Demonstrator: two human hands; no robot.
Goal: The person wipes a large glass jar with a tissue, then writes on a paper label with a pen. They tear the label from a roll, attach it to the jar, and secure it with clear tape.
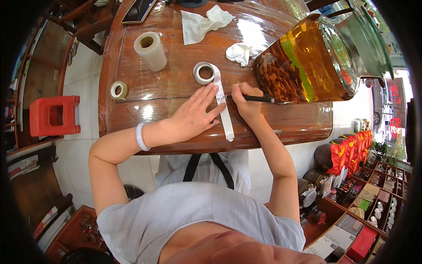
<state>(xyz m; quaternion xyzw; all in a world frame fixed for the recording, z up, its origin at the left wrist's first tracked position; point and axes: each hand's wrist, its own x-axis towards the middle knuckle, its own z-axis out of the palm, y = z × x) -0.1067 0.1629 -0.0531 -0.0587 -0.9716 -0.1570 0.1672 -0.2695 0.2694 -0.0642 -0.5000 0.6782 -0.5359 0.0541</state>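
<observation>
My right hand holds a black marker pen. Its tip meets a narrow white label strip that bears dark handwriting. With spread fingers, my left hand presses on the strip and the table around it; a small dark object, mostly hidden, shows by its thumb. The strip unwinds from a white roll just beyond my left fingertips, and its loose end reaches toward the table's near edge. To the right of my right hand, a large glass jar contains amber liquid and brown pieces at the bottom.
On the glossy wooden table are a roll of clear film, a roll of tape, crumpled tissues and a dark tablet or phone. A red plastic stool stands left; shelves with boxes stand right.
</observation>
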